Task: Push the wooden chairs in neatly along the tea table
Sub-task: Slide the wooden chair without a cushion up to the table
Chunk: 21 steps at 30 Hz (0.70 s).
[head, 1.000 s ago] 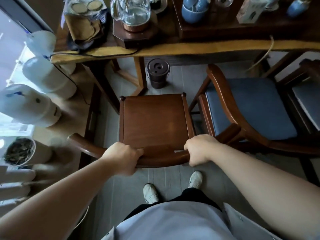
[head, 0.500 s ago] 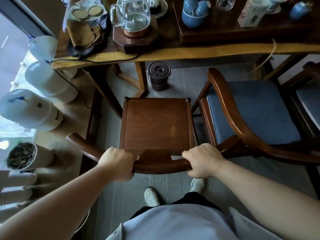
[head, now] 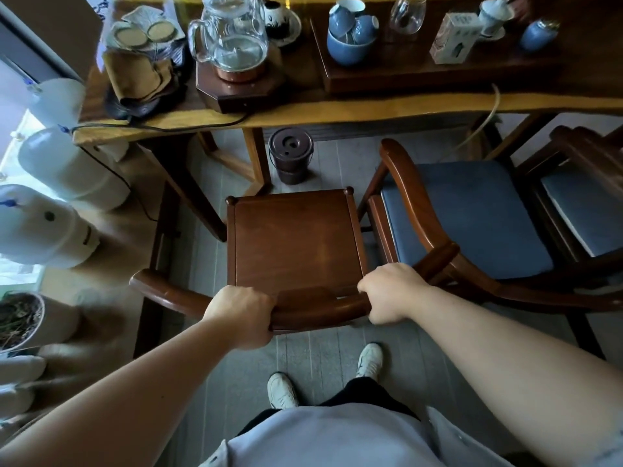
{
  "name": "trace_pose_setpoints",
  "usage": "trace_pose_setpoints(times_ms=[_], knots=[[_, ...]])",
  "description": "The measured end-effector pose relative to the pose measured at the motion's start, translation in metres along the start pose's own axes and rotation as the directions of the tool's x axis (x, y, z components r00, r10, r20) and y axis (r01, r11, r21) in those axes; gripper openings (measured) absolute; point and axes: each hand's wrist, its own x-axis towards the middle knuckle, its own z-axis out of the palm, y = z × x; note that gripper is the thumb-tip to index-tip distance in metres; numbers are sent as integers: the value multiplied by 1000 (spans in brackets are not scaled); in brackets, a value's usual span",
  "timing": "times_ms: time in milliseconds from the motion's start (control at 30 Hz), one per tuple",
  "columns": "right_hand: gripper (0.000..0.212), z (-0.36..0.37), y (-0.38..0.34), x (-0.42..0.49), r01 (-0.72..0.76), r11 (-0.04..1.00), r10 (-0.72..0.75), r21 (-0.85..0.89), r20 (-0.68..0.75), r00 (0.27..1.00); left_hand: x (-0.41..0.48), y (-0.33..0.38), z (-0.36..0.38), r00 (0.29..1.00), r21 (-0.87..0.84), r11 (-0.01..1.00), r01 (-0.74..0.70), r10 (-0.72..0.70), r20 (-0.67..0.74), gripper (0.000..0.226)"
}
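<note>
Both hands, left hand and right hand, grip the wooden chair backrest.

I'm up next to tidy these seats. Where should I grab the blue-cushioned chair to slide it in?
Take the blue-cushioned chair by the curved top rail at its back, one hand each side, coming from behind. The rail is rounded and faces away from the table, as on the bare chair gripped now.

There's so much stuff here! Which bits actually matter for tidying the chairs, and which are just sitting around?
Part of the job:
bare wooden chair, gripped at its back rail by the left hand and right hand
cushioned chair beside it
tea table

Just lying about:
glass kettle
blue cups
small lidded bucket
white jugs
</note>
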Motion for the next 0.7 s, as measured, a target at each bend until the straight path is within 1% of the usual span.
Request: trace_pose_setpoints(times_ms=[100, 200, 333, 467, 567, 700], knots=[[10, 11, 1, -9, 16, 1000, -16, 13, 14, 1000, -2, 5, 4, 1000, 1, 1000, -12, 12, -2, 17], [12, 17, 7, -15, 15, 1000, -15, -4, 5, 1000, -5, 14, 4, 1000, -14, 1000, -20, 20, -5, 15], [15, 17, 19, -16, -18, 1000, 18, -21, -14, 1000, 0, 23, -2, 999, -24, 999, -25, 24, -22, 14], [12, 17, 28, -15, -66, 998, 65, -18, -26, 998, 11, 29, -5, 1000, -30, 999, -15, 16, 7, 18], [10, 15, 24, -16, -78, 997, 78, 2, -26, 997, 14, 27, -1, 1000, -25, 1000, -6, 6, 20, 24], [10, 21, 13, -18, -60, 998, 60, 0, -50, 997, 5, 20, 1, 1000, -6, 1000, -12, 13, 12, 20]])
